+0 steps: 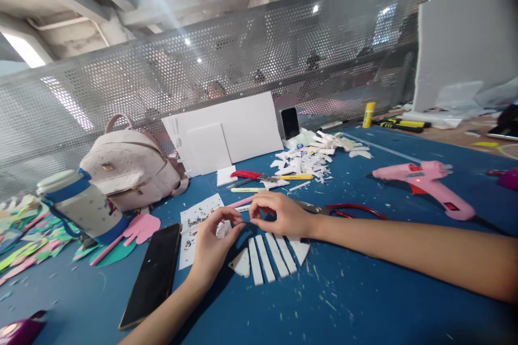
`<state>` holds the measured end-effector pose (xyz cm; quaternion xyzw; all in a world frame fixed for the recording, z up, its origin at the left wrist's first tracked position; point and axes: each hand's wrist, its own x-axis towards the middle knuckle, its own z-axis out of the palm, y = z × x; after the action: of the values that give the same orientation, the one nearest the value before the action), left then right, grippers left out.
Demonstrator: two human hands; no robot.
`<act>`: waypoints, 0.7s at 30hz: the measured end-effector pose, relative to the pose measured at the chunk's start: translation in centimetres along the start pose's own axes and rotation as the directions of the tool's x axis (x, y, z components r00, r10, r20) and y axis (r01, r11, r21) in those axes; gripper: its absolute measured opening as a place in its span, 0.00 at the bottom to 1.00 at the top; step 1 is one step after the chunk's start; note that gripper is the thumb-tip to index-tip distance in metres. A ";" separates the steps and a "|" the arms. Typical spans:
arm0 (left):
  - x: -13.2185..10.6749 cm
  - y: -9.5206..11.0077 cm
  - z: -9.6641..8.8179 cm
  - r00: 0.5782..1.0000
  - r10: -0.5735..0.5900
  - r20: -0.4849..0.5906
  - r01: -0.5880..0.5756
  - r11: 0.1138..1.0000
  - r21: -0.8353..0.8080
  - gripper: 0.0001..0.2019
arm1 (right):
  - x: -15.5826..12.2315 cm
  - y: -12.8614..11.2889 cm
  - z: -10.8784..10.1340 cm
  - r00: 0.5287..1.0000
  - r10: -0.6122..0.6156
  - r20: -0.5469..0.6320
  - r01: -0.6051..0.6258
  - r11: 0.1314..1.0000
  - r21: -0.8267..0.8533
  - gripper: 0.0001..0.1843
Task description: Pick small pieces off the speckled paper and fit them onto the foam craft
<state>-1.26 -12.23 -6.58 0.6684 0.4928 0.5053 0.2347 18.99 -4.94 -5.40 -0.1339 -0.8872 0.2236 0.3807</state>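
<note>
My left hand point(215, 240) and my right hand point(283, 214) meet just above the blue table, fingertips almost touching. Thumb and fingers are curled into a pinch on each hand; anything between them is too small to make out. Below the hands lie several white strips point(265, 259) side by side. A rounded white triangular piece point(242, 263) with a small dark dot lies to their left, and a wider white wedge point(300, 250) to their right. Beside my left hand is a white sheet point(186, 248) scattered with small dark and coloured specks.
A phone point(152, 275) lies left of my left forearm. Red-handled scissors point(356, 209) are behind my right wrist, and a pink glue gun point(424, 180) lies farther right. White scraps point(305, 161), a red cutter point(246, 174), a backpack point(129, 164) and a bottle point(83, 205) stand around.
</note>
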 end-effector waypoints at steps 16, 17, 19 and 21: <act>-0.1 -0.2 0.0 1.000 0.013 -0.010 -0.013 1.000 0.003 0.04 | 0.0 0.0 0.0 1.000 0.003 0.003 -0.003 1.000 -0.012 0.03; -0.1 -0.1 0.0 1.000 0.012 -0.012 -0.012 1.000 0.003 0.04 | 0.0 0.0 -0.1 1.000 0.009 0.002 -0.009 1.000 -0.015 0.03; -0.1 0.0 0.0 1.000 0.013 -0.016 -0.013 1.000 0.005 0.04 | 0.0 -0.1 -0.1 1.000 0.019 0.001 -0.019 1.000 -0.022 0.03; -0.1 0.1 0.0 1.000 0.012 -0.020 -0.012 1.000 0.010 0.03 | 0.0 -0.1 -0.2 1.000 0.023 0.004 -0.023 0.999 -0.025 0.03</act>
<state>-1.21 -12.34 -6.48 0.6676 0.4935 0.5108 0.2234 19.11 -5.01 -5.25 -0.1485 -0.8893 0.2171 0.3742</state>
